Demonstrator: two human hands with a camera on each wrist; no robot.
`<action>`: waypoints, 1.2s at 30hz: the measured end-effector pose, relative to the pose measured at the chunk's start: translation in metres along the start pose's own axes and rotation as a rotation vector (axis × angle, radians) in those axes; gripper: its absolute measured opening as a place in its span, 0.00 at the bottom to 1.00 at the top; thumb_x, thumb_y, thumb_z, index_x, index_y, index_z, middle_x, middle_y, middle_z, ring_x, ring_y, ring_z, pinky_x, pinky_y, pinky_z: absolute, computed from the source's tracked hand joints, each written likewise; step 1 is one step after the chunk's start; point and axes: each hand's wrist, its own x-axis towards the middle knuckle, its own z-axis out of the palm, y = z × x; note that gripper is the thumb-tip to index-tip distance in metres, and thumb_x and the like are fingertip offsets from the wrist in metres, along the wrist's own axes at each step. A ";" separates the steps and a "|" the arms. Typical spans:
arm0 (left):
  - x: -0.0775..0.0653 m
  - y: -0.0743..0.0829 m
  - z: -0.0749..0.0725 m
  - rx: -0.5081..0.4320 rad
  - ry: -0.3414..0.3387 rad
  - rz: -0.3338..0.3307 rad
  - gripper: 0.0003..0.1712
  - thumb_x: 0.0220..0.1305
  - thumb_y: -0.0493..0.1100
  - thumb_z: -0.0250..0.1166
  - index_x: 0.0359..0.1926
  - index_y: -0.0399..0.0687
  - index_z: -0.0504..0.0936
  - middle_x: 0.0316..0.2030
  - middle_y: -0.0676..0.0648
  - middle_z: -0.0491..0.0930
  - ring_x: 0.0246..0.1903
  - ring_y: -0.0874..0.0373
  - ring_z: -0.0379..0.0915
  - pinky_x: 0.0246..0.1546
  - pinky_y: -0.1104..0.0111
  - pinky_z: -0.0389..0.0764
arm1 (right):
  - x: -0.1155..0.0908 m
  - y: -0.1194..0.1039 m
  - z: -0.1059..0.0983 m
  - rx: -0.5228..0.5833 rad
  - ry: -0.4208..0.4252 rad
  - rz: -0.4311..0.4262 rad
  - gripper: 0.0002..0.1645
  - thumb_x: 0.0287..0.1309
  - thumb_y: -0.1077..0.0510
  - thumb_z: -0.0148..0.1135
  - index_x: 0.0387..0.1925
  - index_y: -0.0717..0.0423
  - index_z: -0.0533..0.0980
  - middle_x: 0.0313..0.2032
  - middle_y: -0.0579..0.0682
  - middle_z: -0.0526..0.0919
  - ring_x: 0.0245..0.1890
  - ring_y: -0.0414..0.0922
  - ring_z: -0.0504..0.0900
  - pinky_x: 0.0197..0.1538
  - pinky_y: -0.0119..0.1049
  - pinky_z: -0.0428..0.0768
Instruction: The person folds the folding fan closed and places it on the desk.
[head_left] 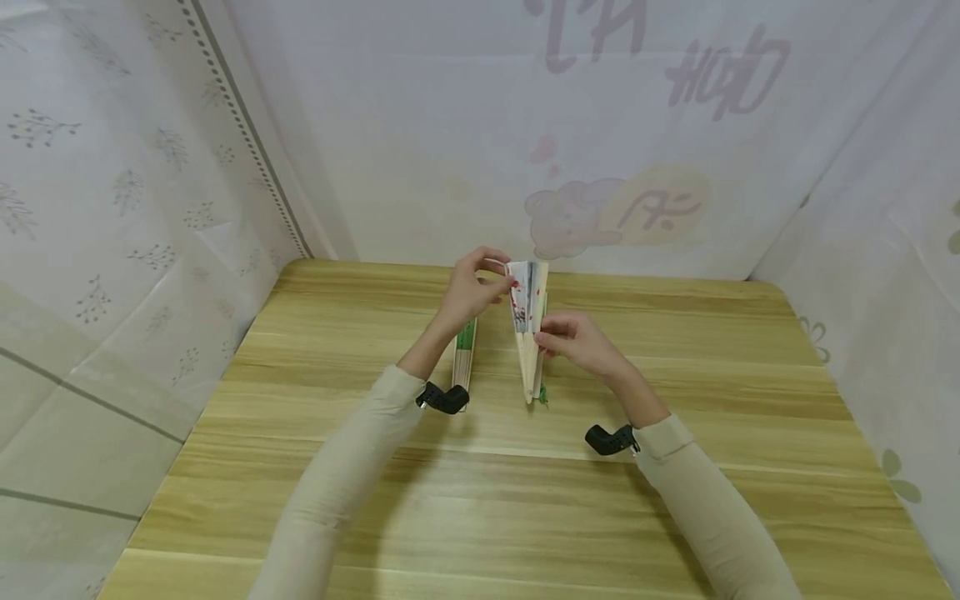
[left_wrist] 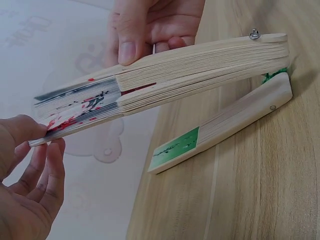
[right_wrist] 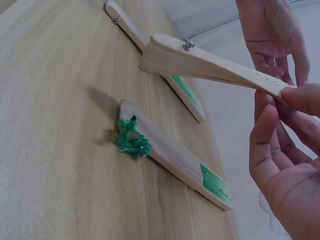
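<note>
Both hands hold a partly spread folding fan (head_left: 528, 317) above the table, its pleated white paper printed with red blossoms and its wooden pivot end toward me. My left hand (head_left: 477, 287) pinches the paper's upper left edge. Lower down, my right hand (head_left: 577, 340) grips the fan's right side between thumb and fingers. A folded green-and-wood fan (left_wrist: 220, 125) lies on the table near my left wrist. Another folded green fan (right_wrist: 175, 155), with a green tassel (right_wrist: 134, 140), lies beneath the held one and is mostly hidden in the head view.
The wood-grain table (head_left: 480, 517) reaches back to a pale printed curtain (head_left: 420, 150). Patterned cloth hangs along the left (head_left: 112, 208) and right sides. Black camera mounts (head_left: 447, 399) are strapped at both wrists.
</note>
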 end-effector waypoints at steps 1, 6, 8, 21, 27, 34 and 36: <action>0.000 0.000 0.000 -0.001 0.004 0.003 0.17 0.65 0.29 0.69 0.53 0.34 0.78 0.43 0.38 0.78 0.36 0.33 0.83 0.27 0.67 0.85 | 0.000 0.001 0.000 0.003 0.003 0.003 0.11 0.72 0.66 0.59 0.49 0.71 0.80 0.41 0.60 0.82 0.38 0.53 0.80 0.43 0.49 0.84; -0.001 -0.002 0.000 0.017 0.026 0.010 0.17 0.63 0.28 0.70 0.52 0.32 0.79 0.41 0.37 0.77 0.37 0.30 0.82 0.29 0.62 0.86 | -0.002 0.002 -0.001 -0.004 0.011 0.012 0.12 0.72 0.65 0.60 0.50 0.70 0.81 0.41 0.60 0.83 0.38 0.62 0.79 0.42 0.48 0.83; 0.000 -0.002 0.001 0.033 0.037 0.015 0.16 0.63 0.29 0.70 0.51 0.32 0.79 0.41 0.37 0.77 0.36 0.32 0.83 0.30 0.59 0.86 | -0.002 0.001 -0.001 -0.010 0.009 0.010 0.12 0.72 0.65 0.60 0.50 0.69 0.81 0.41 0.59 0.83 0.39 0.67 0.77 0.40 0.48 0.82; -0.001 -0.008 0.003 -0.042 0.024 -0.010 0.16 0.67 0.28 0.66 0.55 0.33 0.78 0.43 0.38 0.78 0.32 0.45 0.85 0.35 0.51 0.87 | 0.003 -0.011 0.005 -0.081 -0.002 0.042 0.09 0.71 0.63 0.62 0.46 0.65 0.82 0.37 0.57 0.82 0.35 0.64 0.75 0.37 0.47 0.79; -0.004 -0.008 -0.005 -0.053 -0.062 -0.035 0.17 0.72 0.34 0.63 0.59 0.34 0.77 0.48 0.37 0.77 0.35 0.45 0.84 0.36 0.54 0.87 | 0.004 -0.003 0.002 -0.085 0.000 0.046 0.10 0.72 0.62 0.62 0.48 0.64 0.82 0.39 0.57 0.83 0.36 0.66 0.75 0.38 0.52 0.79; -0.004 -0.007 -0.004 -0.044 -0.097 -0.052 0.22 0.67 0.38 0.70 0.60 0.38 0.76 0.49 0.39 0.77 0.37 0.35 0.83 0.42 0.43 0.83 | 0.003 -0.001 0.003 -0.065 0.005 0.054 0.12 0.72 0.62 0.62 0.49 0.66 0.82 0.40 0.58 0.82 0.38 0.67 0.75 0.37 0.49 0.78; -0.004 -0.007 -0.004 -0.033 -0.089 -0.053 0.23 0.66 0.37 0.71 0.60 0.39 0.77 0.49 0.39 0.77 0.35 0.38 0.84 0.43 0.40 0.82 | 0.003 -0.001 0.003 -0.064 0.008 0.056 0.12 0.72 0.61 0.62 0.49 0.66 0.82 0.40 0.59 0.83 0.38 0.67 0.75 0.37 0.49 0.78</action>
